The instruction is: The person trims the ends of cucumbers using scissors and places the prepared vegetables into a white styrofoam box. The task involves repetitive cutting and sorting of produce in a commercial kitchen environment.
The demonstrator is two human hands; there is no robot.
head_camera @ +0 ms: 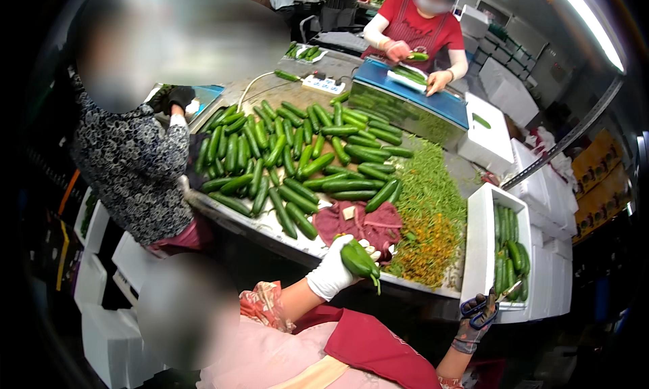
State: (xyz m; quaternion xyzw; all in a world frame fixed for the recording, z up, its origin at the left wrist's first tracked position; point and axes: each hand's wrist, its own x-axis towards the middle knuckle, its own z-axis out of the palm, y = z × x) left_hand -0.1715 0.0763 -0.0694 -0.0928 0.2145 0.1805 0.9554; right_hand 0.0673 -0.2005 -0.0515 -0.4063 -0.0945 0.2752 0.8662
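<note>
In a white glove, my left hand (334,270) is closed around green cucumbers (359,259) over the near edge of the table. My right hand (475,313), in a grey patterned glove, grips blue-handled scissors (484,315) beside the near end of a white foam box (476,247). Cucumbers (507,252) lie inside that box. Many loose cucumbers (299,191) cover the table, and a dark red cloth (367,221) lies close beyond my left hand. Green and orange trimmings (428,226) are heaped between the cloth and the foam box.
Across the table a co-worker (418,29) handles a tray of cucumbers (408,77) on a blue-topped stand (405,97). Another co-worker (137,171) stands at the left. A power strip (323,84) lies on the table. Foam boxes (537,186) are stacked at right; a metal post (563,135) slants there.
</note>
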